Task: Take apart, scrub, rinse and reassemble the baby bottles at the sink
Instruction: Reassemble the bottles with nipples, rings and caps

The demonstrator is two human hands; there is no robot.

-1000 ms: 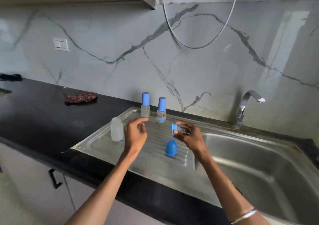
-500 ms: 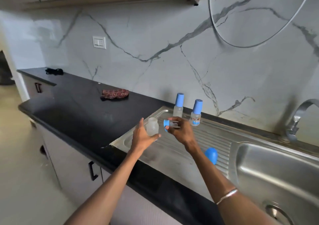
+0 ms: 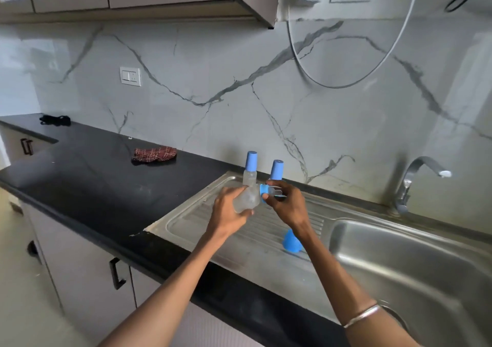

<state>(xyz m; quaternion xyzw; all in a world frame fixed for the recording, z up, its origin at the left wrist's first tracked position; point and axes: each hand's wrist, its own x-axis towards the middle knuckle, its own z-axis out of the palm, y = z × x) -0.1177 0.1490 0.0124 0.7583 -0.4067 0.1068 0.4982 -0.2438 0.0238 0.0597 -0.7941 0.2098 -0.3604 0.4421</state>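
My left hand (image 3: 228,208) grips a clear bottle body (image 3: 247,199), tilted above the steel drainboard (image 3: 191,221). My right hand (image 3: 286,205) pinches a blue collar with its clear teat (image 3: 267,192) right at the bottle's open neck. Two assembled bottles with blue caps stand at the back of the drainboard, one on the left (image 3: 250,169) and one on the right (image 3: 277,170), partly hidden by my hands. A loose blue cap (image 3: 291,242) lies on the drainboard below my right wrist.
The sink basin (image 3: 415,261) lies to the right, with the tap (image 3: 415,181) behind it. A black counter (image 3: 87,181) stretches left and carries a red checked cloth (image 3: 154,154). A white cable hangs in a loop on the marble wall.
My left hand has taken the clear bottle body off the drainboard and lifted it. My right hand has brought the collar and teat over to its neck. The camera view has shifted.
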